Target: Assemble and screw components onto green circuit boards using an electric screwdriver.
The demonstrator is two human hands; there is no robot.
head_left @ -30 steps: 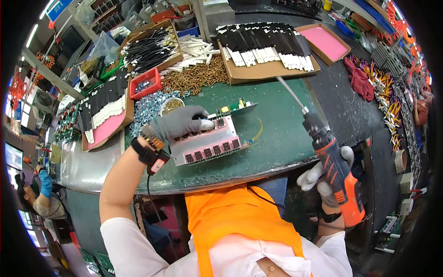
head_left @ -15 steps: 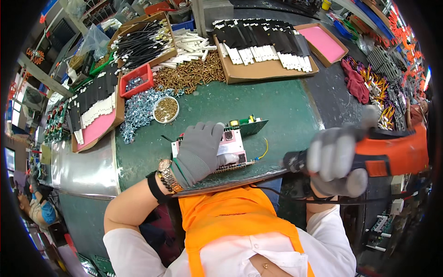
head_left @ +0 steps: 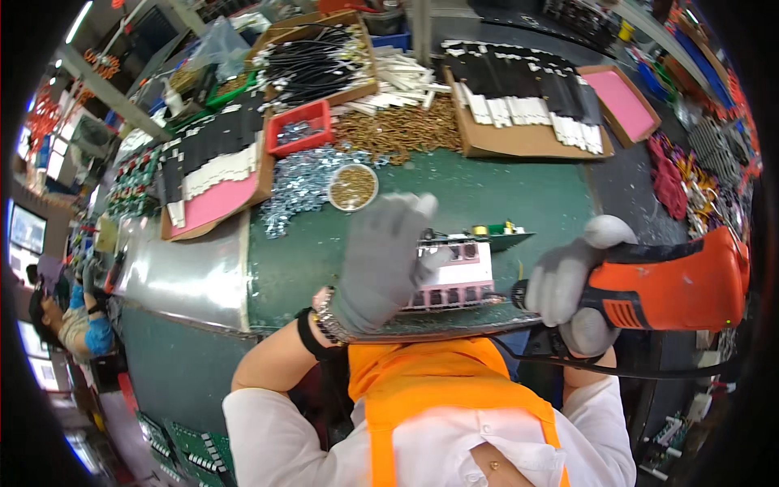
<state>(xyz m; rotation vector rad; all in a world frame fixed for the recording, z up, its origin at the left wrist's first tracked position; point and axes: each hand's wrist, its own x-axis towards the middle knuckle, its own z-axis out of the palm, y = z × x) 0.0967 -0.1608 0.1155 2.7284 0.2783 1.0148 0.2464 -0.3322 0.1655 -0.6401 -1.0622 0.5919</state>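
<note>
Pink and white, the circuit board (head_left: pixel 464 274) lies on the table (head_left: pixel 527 183), just right of the left grip's (head_left: pixel 377 264) palm; that blurred grip has slid aside, spread wide, baring more board. The right grip (head_left: pixel 568 280) clasps the orange drill (head_left: pixel 665 286) beside it.

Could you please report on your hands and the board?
Grey-gloved left hand at white-pink rectangular board, contact blurred. Grey-gloved right hand gripping orange-black power screwdriver. Black cable below screwdriver, not across board.
</note>
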